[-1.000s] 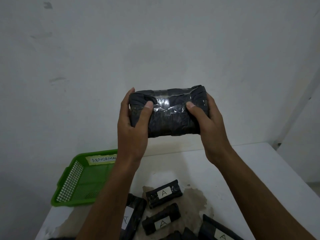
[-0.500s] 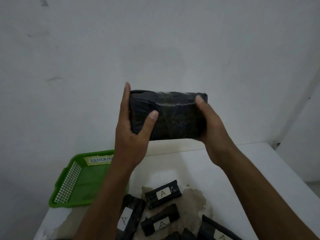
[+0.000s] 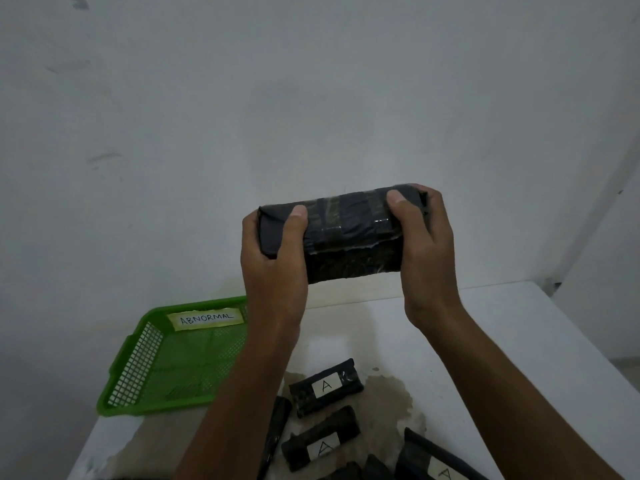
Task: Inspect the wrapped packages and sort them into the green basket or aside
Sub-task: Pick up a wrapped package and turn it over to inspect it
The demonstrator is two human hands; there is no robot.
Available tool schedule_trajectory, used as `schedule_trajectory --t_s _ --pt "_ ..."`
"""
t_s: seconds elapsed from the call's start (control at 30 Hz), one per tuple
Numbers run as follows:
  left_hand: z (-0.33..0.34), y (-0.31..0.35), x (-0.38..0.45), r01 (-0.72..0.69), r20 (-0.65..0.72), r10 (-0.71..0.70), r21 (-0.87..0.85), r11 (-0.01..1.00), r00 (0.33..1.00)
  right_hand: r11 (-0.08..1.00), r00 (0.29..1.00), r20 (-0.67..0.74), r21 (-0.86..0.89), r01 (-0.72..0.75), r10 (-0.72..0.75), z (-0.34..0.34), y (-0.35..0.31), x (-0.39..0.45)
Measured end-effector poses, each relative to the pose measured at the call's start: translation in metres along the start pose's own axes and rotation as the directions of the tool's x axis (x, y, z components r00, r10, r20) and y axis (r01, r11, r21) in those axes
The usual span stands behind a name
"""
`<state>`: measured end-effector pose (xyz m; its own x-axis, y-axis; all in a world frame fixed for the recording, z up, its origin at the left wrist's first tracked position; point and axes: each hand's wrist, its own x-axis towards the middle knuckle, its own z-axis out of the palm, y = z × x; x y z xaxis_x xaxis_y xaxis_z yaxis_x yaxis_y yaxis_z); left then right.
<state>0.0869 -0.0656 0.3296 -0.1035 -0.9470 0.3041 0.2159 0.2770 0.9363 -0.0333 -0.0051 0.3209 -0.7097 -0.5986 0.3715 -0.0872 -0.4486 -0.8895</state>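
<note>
A black wrapped package [image 3: 349, 237] with clear tape across it is held up in the air above the table. My left hand [image 3: 273, 258] grips its left end, thumb on top. Its right end sits in my right hand [image 3: 422, 251], thumb also on top. The green basket [image 3: 138, 368], labelled ABNORMAL, stands at the table's back left with nothing visible in it. Below the hands, several more black packages lie on the table, two of them [image 3: 325, 388] [image 3: 320, 441] showing white labels marked A.
The white table [image 3: 502, 341] stands against a pale wall, its right edge close to a corner. A brownish stain [image 3: 391, 400] spreads under the packages. Another labelled package [image 3: 436, 462] lies at the bottom right.
Both hands have turned the package over and lowered it slightly to the right, so a taped face now points up. The camera view shifted a little.
</note>
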Motion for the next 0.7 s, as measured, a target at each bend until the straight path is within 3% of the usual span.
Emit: schedule_trajectory --t_s 0.17,0.47,0.7 --pt "0.0028 0.0016 -0.0011 -0.098 -0.054 0.099 0.024 0.995 0.994 0.997 0.997 -0.051 0.042 0.059 -0.057 0.0025 0.0009 -0.0011" --pt "-0.0004 0.005 -0.0014 -0.176 -0.009 0.175 -0.017 0.984 0.984 0.994 0.995 -0.03 0.055 0.097 -0.095 0.006 0.0016 -0.0018" --pt "-0.0009 -0.002 0.0006 -0.117 -0.039 0.117 -0.009 0.993 0.992 0.994 0.994 -0.054 0.059 0.096 -0.092 0.0071 0.0015 0.0"
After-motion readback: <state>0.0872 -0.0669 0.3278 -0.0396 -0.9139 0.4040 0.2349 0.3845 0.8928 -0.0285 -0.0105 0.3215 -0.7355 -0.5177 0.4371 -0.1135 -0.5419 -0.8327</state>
